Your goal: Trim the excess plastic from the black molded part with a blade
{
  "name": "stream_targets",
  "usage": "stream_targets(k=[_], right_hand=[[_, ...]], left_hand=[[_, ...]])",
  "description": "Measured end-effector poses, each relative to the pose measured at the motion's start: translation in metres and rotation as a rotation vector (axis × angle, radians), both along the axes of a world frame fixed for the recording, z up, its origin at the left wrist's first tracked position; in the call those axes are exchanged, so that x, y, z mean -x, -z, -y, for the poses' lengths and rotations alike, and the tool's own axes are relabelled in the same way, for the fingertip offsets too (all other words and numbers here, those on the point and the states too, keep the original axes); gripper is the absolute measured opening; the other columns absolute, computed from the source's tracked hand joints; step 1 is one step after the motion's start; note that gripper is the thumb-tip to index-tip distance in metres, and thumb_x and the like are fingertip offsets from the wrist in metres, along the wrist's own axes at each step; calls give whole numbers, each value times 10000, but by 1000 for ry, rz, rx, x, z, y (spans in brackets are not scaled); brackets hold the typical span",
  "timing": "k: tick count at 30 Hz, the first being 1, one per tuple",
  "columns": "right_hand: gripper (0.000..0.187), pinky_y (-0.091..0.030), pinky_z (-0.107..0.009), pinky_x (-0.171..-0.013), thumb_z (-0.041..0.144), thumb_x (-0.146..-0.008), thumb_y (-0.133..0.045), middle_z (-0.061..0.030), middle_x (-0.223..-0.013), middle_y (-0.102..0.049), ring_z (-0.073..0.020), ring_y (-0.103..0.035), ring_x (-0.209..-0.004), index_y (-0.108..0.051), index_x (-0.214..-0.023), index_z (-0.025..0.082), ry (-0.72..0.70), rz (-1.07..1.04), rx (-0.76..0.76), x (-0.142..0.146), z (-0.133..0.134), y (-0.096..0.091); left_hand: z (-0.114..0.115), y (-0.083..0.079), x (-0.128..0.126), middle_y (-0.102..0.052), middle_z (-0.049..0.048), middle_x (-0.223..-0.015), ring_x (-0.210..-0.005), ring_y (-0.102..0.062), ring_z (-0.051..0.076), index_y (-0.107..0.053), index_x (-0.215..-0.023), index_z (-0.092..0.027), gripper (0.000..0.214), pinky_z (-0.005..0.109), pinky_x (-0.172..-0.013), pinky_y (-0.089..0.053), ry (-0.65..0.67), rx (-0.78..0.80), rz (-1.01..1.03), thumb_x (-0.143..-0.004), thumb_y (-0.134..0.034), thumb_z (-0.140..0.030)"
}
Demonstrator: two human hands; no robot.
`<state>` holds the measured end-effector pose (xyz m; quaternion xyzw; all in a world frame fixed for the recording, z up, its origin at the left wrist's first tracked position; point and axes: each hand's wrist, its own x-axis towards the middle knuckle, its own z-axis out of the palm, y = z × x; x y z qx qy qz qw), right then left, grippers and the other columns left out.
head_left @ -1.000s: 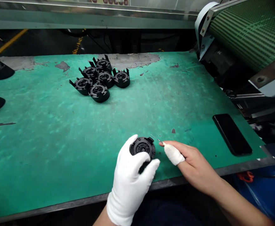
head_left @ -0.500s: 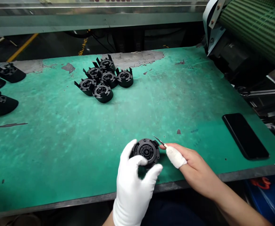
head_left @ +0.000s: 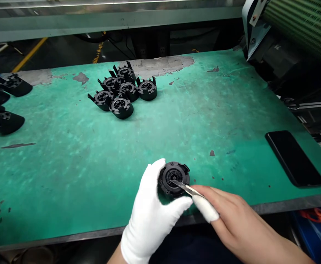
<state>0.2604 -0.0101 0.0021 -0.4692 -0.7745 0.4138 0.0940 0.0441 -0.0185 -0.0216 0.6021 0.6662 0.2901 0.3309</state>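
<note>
My left hand (head_left: 150, 216), in a white glove, grips a round black plastic part (head_left: 174, 178) near the table's front edge. Its fingers lie along the part's left side and the thumb sits by its lower rim. The part's ribbed, ringed face is turned up toward me. In my right hand (head_left: 226, 209), bare but for a white cover on the thumb, is a slim craft knife (head_left: 182, 186). Its blade lies over the middle of the part's face; whether it touches the plastic I cannot tell.
Several similar black parts (head_left: 121, 107) with upright prongs stand grouped on the green table (head_left: 75, 172). More black pieces (head_left: 10, 123) are at the left edge. A black phone (head_left: 295, 158) lies on the right, below a green ribbed roller or motor (head_left: 300, 29).
The knife's blade has moved from the part's upper right rim to over its centre. My left fingers and thumb have shifted on the part, leaving more of its face uncovered.
</note>
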Motion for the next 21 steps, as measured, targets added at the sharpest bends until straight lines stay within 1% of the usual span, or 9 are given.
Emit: stream_targets(k=[2, 5, 11, 14, 18, 21], right_hand=[[491, -582, -490, -943, 130, -939, -331, -95, -1253, -665, -247, -674, -1102, -478, -1390, 258, -4, 30, -17, 3, 0, 2], [479, -600, -519, -904, 129, -932, -341, -113, -1201, -681, -271, -694, -1034, -513, -1369, 223, -32, 84, -19, 6, 1, 2], [577, -589, -587, -883, 78, -848, -387, -141, -1238, -670, -326, -695, -1011, -512, -1402, 180, -39, 204, -65, 8, 3, 2], [567, -583, -551, -913, 69, -850, -399, -124, -1229, -678, -312, -695, -1018, -526, -1385, 208, -88, 203, -26, 8, -3, -4], [532, -566, -475, -943, 44, -840, -437, -60, -1192, -698, -266, -692, -1017, -589, -1291, 281, -147, 193, 44, 5, -16, -16], [520, -559, -424, -902, 76, -906, -422, -32, -1166, -687, -231, -665, -1015, -558, -1341, 325, -136, 149, 42, -3, -18, -19]], left_hand=[[-1, 1, 0, -483, 120, -1479, -1389, -459, 347, -368, -1451, -283, 816, 607, -1188, -348, 11, -30, 3, -774, -781, -476], [-1, 3, -1, -515, 113, -1444, -1359, -491, 334, -374, -1434, -282, 789, 608, -1187, -348, 30, -69, -12, -782, -776, -470], [0, 4, -1, -541, 68, -1413, -1321, -526, 301, -361, -1422, -322, 763, 590, -1178, -369, 32, -93, -22, -798, -759, -504], [-1, 3, -1, -555, 51, -1390, -1301, -543, 289, -377, -1405, -333, 749, 572, -1177, -376, 39, -84, -9, -791, -765, -515], [-3, 2, 0, -549, 53, -1391, -1300, -538, 290, -373, -1412, -324, 764, 553, -1159, -396, 47, -73, -4, -784, -776, -488], [-3, 3, -1, -569, 49, -1339, -1242, -577, 261, -417, -1353, -311, 694, 486, -1107, -454, 25, -118, 18, -780, -792, -423]])
